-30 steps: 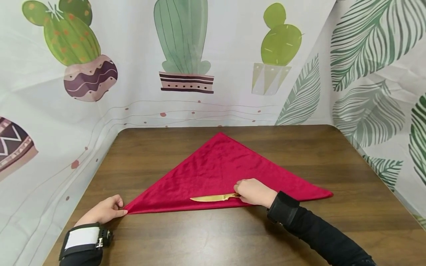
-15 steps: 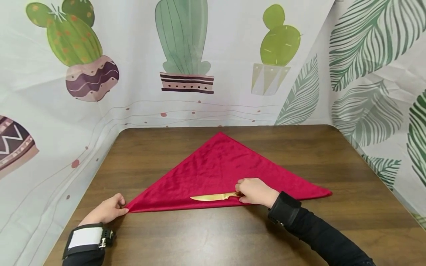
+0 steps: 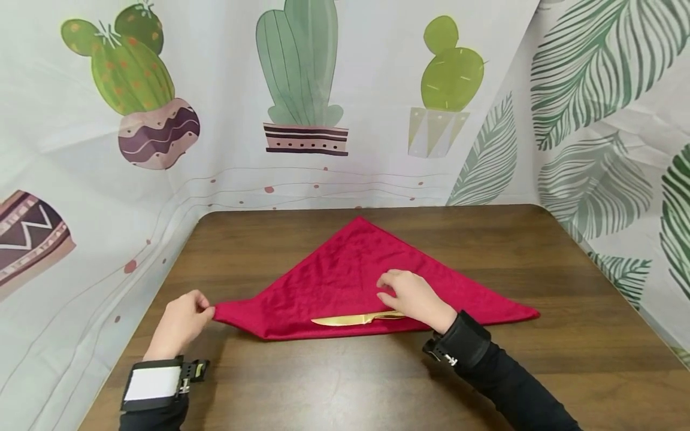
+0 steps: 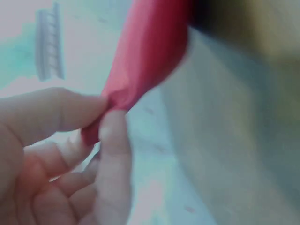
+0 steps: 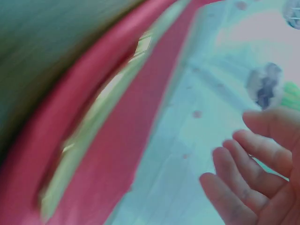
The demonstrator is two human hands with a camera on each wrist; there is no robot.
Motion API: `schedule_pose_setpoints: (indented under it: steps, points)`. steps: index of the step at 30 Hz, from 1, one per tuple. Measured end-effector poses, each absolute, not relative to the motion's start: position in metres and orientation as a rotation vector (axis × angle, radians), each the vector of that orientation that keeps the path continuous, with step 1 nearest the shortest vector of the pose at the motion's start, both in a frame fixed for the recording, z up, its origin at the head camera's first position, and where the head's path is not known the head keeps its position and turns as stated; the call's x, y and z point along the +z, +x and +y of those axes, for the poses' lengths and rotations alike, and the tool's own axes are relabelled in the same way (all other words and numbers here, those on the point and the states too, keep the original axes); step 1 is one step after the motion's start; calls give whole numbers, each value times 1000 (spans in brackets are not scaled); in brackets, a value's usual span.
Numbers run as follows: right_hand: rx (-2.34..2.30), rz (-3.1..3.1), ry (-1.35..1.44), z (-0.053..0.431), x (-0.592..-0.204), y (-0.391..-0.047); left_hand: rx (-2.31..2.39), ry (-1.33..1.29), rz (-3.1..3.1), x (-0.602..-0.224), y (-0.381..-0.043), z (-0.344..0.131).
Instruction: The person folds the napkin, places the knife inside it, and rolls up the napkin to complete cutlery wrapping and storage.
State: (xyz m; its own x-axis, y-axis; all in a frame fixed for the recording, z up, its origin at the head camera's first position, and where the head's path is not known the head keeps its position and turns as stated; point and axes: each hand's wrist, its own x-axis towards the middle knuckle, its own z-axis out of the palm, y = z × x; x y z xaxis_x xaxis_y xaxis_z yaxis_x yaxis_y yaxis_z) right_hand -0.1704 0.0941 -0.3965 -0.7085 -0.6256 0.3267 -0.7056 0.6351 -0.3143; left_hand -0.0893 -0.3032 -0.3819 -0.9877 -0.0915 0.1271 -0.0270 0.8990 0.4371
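Observation:
A red cloth folded into a triangle lies on the wooden table, its long edge toward me. My left hand pinches its left corner between thumb and fingers and holds it raised; the left wrist view shows the bunched cloth tip in that pinch. On the cloth near the long edge lies a gold knife, blade pointing left. Over the handle end hovers my right hand, fingers loosely bent and holding nothing. In the right wrist view the knife lies apart from the right hand.
The brown wooden table reaches back to a white hanging printed with cacti and leaves. A strap with a white patch sits on the left wrist, and a black strap on the right.
My left hand has lifted the cloth's left corner and moved it up and inward. My right hand has let go of the knife handle and risen slightly; the knife stays on the cloth.

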Motion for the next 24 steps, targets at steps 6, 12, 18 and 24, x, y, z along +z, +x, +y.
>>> schedule_pose_setpoints:
  steps: [6, 12, 18, 24]
  points:
    - [989, -2473, 1071, 62, -384, -162, -752, 49, -2591, -361, -98, -244]
    - [1183, -2392, 1123, 20, -380, -152, -891, 19, -2496, -357, -105, -190]
    - [1256, -2412, 1125, -5, -386, -144, -1031, -73, -2469, -365, -109, -159]
    - [1328, -2436, 1086, -10, -391, -140, -1116, -117, -2469, -372, -108, -148]
